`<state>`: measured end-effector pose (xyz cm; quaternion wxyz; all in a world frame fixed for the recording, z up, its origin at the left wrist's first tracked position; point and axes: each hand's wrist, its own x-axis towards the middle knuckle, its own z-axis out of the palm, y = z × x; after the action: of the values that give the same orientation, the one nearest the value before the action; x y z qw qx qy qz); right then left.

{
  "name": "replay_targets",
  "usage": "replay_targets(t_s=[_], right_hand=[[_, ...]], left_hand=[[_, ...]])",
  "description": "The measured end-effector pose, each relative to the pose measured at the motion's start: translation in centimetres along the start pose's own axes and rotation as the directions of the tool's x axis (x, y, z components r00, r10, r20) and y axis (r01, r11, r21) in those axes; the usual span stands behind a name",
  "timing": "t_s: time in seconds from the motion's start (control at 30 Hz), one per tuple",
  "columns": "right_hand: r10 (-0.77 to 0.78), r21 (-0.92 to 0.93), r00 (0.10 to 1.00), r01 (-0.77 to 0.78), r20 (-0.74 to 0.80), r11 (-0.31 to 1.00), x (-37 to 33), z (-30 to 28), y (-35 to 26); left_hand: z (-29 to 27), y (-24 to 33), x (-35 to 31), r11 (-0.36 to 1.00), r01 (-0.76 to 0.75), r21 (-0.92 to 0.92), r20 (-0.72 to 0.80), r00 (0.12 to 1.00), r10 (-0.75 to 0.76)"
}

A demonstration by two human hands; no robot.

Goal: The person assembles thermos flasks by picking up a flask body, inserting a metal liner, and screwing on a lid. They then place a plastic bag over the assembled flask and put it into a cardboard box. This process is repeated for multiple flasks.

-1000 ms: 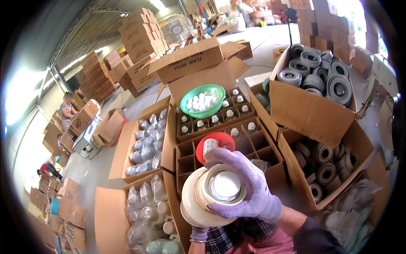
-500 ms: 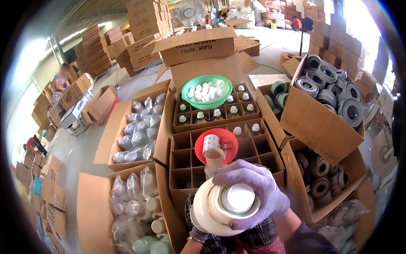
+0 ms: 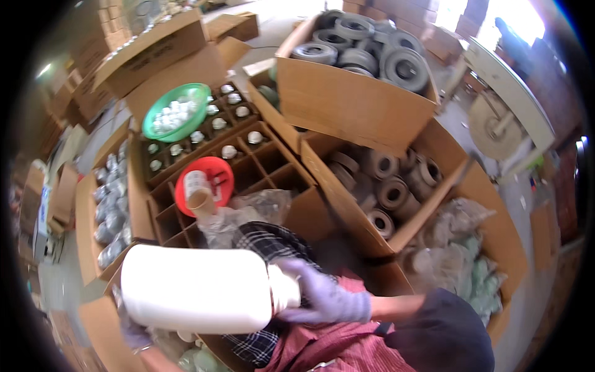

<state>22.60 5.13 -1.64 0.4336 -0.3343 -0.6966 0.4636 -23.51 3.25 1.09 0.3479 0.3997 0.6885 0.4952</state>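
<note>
Ahead left, I note a green bowl (image 3: pixel 180 134) of white pieces (image 3: pixel 175 116); nearer, a red dish (image 3: pixel 212 164) over a divided carton (image 3: pixel 312 209). To my right: open box (image 3: pixel 347 105) of grey rings (image 3: pixel 356 59); farther right, a pale machine frame (image 3: pixel 513 94).

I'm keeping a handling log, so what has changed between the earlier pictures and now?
The white cylindrical flask has tipped from neck upward to sideways, its neck toward the picture's right. The lilac-gloved right hand still grips the neck end; the lilac-gloved left hand is at the base end. Nothing was visibly let go. The view has turned right. The green plastic bowl and red round dish stayed put.
</note>
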Motion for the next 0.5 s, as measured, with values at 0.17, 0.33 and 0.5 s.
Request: replay_targets(t_s=[0.17, 0.33, 0.5], right_hand=[[0.469, -0.478, 0.795, -0.264, 0.384, 0.838, -2.9, 3.7, 1.9], [0.483, -0.612, 0.784, -0.171, 0.390, 0.772, -1.0, -4.8, 3.5], [0.287, -0.650, 0.847, -0.528, -0.448, 0.546, 0.9, -21.6, 14.0]], left_hand=[[15.7, 17.8, -4.3, 0.489, -0.544, 0.682, 0.681, 0.715, -0.155], [21.7, 15.0, -7.0, 0.290, -0.695, 0.658, 0.753, 0.618, -0.228], [23.2, 10.1, -5.0, 0.346, -0.722, 0.599, 0.800, 0.520, -0.298]])
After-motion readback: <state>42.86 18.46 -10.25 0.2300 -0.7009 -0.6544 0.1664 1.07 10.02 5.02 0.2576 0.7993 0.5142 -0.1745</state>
